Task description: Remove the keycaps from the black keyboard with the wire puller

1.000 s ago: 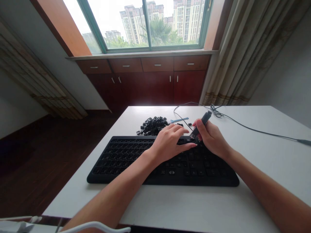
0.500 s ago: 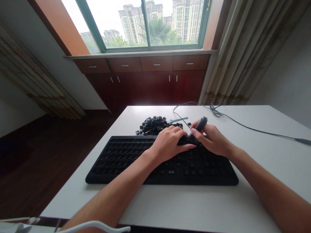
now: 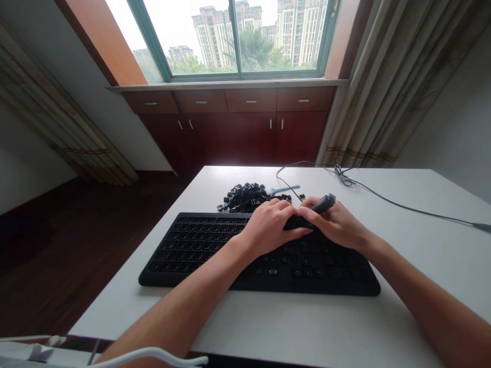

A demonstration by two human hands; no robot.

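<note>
A black keyboard [image 3: 184, 278] lies across the white table. Its left part shows rows of bare key sockets, while keys still sit in the lower right part. My left hand [image 3: 270, 222] rests on the keyboard's upper middle, thumb stretched apart from the fingers; its fingertips are partly hidden near my right hand. My right hand [image 3: 333, 222] is closed round a black stick-like tool [image 3: 324, 203] over the keyboard's upper right. The tool leans low to the right, and its working tip is hidden by my hands. Behind the keyboard lies a pile of black keycaps [image 3: 245, 197].
A small blue-handled brush [image 3: 286, 188] lies beside the pile. A thin black cable [image 3: 406, 205] loops behind my hands and runs right across the white table [image 3: 299, 327]. A white curved tube [image 3: 153, 352] crosses the near left edge.
The tool in my right hand has tipped from steeply upright to a lower slant, its top end going right and down. My left hand stays on the keyboard. The view has shifted slightly.
</note>
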